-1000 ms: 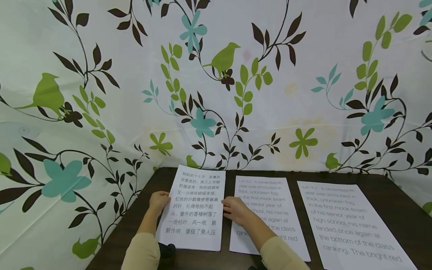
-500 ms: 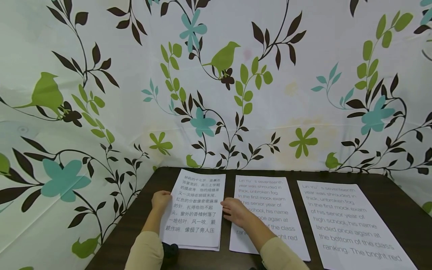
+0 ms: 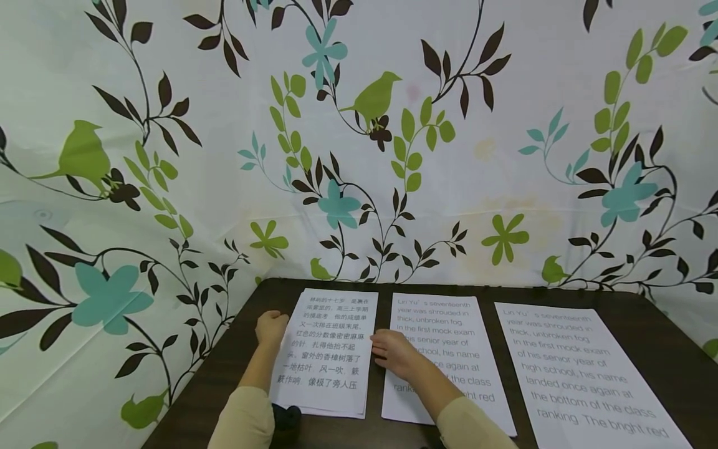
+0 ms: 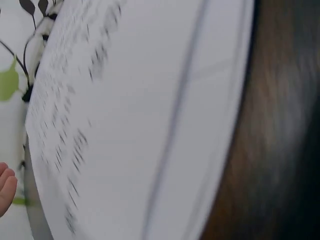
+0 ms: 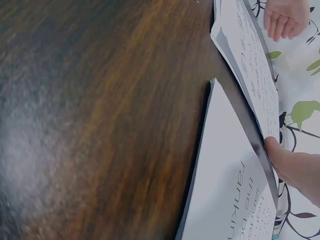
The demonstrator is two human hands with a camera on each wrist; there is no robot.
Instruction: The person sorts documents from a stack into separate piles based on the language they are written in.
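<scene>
In the head view a stack of paper sheets (image 3: 322,349) printed with Chinese text lies on the dark table, its sheet edges slightly uneven. My left hand (image 3: 272,327) is beside its left edge; the right wrist view shows the palm side of that left hand (image 5: 286,19) with fingers loosely extended, holding nothing. At the stack's right edge, my right hand (image 3: 395,354) touches the side with its fingertips. The left wrist view is filled by the blurred paper stack (image 4: 130,115), with a few left-hand fingers (image 4: 7,189) at the edge.
A second stack of English-printed sheets (image 3: 432,318) lies under my right forearm. Farther right is another English-printed stack (image 3: 572,362). The dark wooden table (image 3: 224,374) meets a patterned cloth wall (image 3: 449,249) at the back. A small black object (image 3: 286,416) is at the near edge.
The Chinese-text sheets, earlier raised at the left and far end, have come down flat and shifted slightly right. My left hand has moved a little right and away from their edge.
</scene>
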